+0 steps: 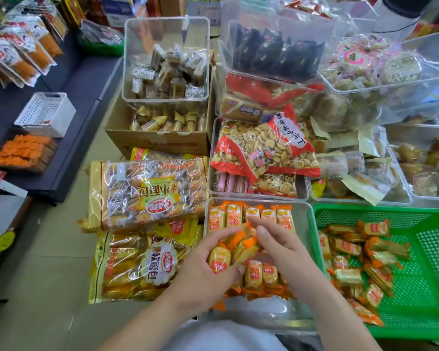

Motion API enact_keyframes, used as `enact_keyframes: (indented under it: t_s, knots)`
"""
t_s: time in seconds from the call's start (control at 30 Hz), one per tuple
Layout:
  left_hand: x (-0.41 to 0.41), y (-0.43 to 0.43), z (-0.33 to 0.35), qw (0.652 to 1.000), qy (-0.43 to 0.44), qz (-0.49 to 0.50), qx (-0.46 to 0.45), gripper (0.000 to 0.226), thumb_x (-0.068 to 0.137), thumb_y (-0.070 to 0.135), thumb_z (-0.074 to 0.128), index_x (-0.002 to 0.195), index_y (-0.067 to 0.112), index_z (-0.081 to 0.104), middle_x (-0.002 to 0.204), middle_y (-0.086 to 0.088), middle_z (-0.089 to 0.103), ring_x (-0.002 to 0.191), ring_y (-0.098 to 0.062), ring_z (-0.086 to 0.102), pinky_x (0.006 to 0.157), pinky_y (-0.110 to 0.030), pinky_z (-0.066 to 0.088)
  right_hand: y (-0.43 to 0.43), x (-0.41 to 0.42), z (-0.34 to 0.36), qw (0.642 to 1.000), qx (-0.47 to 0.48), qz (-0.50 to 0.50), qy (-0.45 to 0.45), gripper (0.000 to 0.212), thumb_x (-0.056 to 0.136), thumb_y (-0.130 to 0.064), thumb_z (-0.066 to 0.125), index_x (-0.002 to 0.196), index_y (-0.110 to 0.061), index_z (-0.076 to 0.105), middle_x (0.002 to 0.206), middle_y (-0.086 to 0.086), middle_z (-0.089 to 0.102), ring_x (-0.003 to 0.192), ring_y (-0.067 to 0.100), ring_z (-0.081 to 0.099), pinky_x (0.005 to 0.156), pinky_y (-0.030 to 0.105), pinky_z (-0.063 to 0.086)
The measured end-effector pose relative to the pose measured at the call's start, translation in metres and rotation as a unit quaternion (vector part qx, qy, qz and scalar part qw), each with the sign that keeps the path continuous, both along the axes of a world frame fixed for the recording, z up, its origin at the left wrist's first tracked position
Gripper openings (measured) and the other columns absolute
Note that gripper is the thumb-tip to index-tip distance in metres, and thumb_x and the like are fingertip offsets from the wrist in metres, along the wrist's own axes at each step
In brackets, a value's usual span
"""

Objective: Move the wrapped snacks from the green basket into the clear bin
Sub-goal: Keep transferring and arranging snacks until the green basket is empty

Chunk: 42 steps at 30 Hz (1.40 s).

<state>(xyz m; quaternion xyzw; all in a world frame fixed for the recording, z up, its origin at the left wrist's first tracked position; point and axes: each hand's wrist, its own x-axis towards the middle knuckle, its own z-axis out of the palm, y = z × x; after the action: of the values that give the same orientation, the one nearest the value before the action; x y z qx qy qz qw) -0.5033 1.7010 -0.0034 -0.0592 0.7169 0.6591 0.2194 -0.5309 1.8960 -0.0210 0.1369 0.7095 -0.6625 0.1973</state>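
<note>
Left hand (208, 269) clutching a bundle of orange-and-yellow wrapped snacks (235, 247) over the rectangular clear plastic bin (302, 224), right hand (279, 252) with straight fingers (264, 234) touching the bundle's right side, more snacks (360, 252) loose in the green plastic mesh basket (428, 249) alongside

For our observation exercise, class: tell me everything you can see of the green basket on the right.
The green basket is bright plastic, rectangular, with a solid rim and perforated mesh walls and floor. It sits flat at lower right, cut off by the frame edge. Orange-and-gold wrapped snacks lie heaped loosely in its left half. Its left rim runs alongside the clear bin; the right forearm crosses over that rim.
</note>
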Motion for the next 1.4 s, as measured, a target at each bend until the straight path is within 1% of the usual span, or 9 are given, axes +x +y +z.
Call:
enact_keyframes:
  t_s: [0.23, 0.37, 0.47, 0.67, 0.77, 1.0, 1.13, 1.27, 1.4]
  knots:
    - [-0.002, -0.008, -0.001, 1.0, -0.006, 0.005, 0.009, 0.062, 0.086, 0.03, 0.085, 0.128, 0.065, 0.056, 0.13, 0.022, 0.064, 0.118, -0.004, 0.065, 0.096, -0.033, 0.061, -0.001, 0.007, -0.006, 0.992, -0.115, -0.039, -0.044, 0.031, 0.098, -0.003, 0.062, 0.124, -0.016, 0.073, 0.121, 0.019, 0.073, 0.113, 0.033, 0.071, 0.1, 0.052, 0.056]
    - [-0.003, -0.012, -0.005, 0.998, -0.025, 0.015, 0.048, 0.069, 0.077, 0.038, 0.087, 0.131, 0.065, 0.055, 0.136, 0.015, 0.064, 0.121, -0.014, 0.068, 0.098, -0.041, 0.06, -0.001, 0.01, -0.014, 0.998, 0.017, 0.06, 0.032, 0.031, 0.091, -0.004, 0.076, 0.115, -0.024, 0.076, 0.118, 0.009, 0.072, 0.11, 0.031, 0.069, 0.097, 0.047, 0.058]
    - [-0.002, -0.018, -0.007, 0.998, -0.012, 0.025, 0.047, 0.065, 0.086, 0.027, 0.084, 0.135, 0.059, 0.056, 0.141, 0.018, 0.059, 0.122, -0.012, 0.066, 0.094, -0.039, 0.062, -0.004, 0.011, -0.016, 0.998, 0.042, 0.049, 0.016, 0.026, 0.088, -0.015, 0.082, 0.111, -0.023, 0.076, 0.106, 0.004, 0.077, 0.104, 0.03, 0.071, 0.091, 0.046, 0.06]
    - [-0.004, -0.026, -0.01, 0.998, 0.019, 0.056, -0.011, 0.043, 0.091, 0.023, 0.08, 0.124, 0.044, 0.064, 0.121, 0.015, 0.07, 0.105, -0.001, 0.071, 0.082, -0.029, 0.064, -0.028, 0.021, -0.014, 0.999, 0.009, -0.042, -0.012, 0.017, 0.086, -0.01, 0.082, 0.1, -0.011, 0.073, 0.087, 0.009, 0.077, 0.074, 0.019, 0.07, 0.067, 0.034, 0.059]
    - [-0.005, -0.023, -0.011, 0.998, 0.013, 0.067, -0.002, 0.04, 0.088, 0.02, 0.083, 0.119, 0.039, 0.066, 0.115, 0.009, 0.073, 0.097, -0.002, 0.073, 0.071, -0.022, 0.061, -0.037, 0.025, -0.013, 0.997, 0.009, -0.074, -0.016, 0.013, 0.087, -0.009, 0.081, 0.098, -0.012, 0.073, 0.085, 0.004, 0.078, 0.073, 0.018, 0.072, 0.066, 0.033, 0.061]
    - [-0.014, -0.048, -0.016, 0.996, -0.009, 0.088, 0.002, 0.033, 0.091, 0.018, 0.08, 0.106, 0.044, 0.065, 0.102, 0.006, 0.079, 0.091, -0.012, 0.077, 0.068, -0.026, 0.063, -0.034, 0.036, -0.013, 0.986, -0.037, -0.155, -0.048, 0.028, 0.093, -0.012, 0.075, 0.119, -0.02, 0.069, 0.103, 0.007, 0.08, 0.086, 0.03, 0.075, 0.078, 0.043, 0.063]
    - [-0.011, -0.056, -0.022, 0.998, 0.013, 0.05, -0.043, 0.034, 0.091, 0.023, 0.08, 0.11, 0.046, 0.063, 0.109, 0.008, 0.075, 0.097, -0.008, 0.074, 0.073, -0.022, 0.061, -0.041, 0.038, -0.011, 0.986, -0.031, -0.153, -0.059, 0.026, 0.091, -0.012, 0.077, 0.116, -0.015, 0.072, 0.1, 0.006, 0.08, 0.096, 0.029, 0.076, 0.082, 0.047, 0.064]
    - [-0.012, -0.058, -0.03, 0.996, 0.045, 0.009, -0.081, 0.04, 0.088, 0.034, 0.082, 0.113, 0.055, 0.06, 0.123, 0.015, 0.066, 0.115, -0.009, 0.066, 0.097, -0.037, 0.059, -0.062, 0.038, -0.006, 0.987, -0.047, -0.138, -0.062, 0.028, 0.089, -0.009, 0.078, 0.115, -0.009, 0.068, 0.099, 0.009, 0.08, 0.093, 0.027, 0.077, 0.079, 0.048, 0.065]
    - [-0.017, -0.063, -0.031, 0.991, 0.09, -0.01, -0.097, 0.04, 0.088, 0.03, 0.082, 0.111, 0.053, 0.06, 0.122, 0.029, 0.057, 0.115, 0.007, 0.057, 0.101, -0.024, 0.051, -0.079, 0.038, -0.005, 0.973, -0.114, -0.186, -0.075, 0.019, 0.101, -0.012, 0.063, 0.114, 0.001, 0.065, 0.101, 0.022, 0.077, 0.093, 0.034, 0.076, 0.071, 0.045, 0.063]
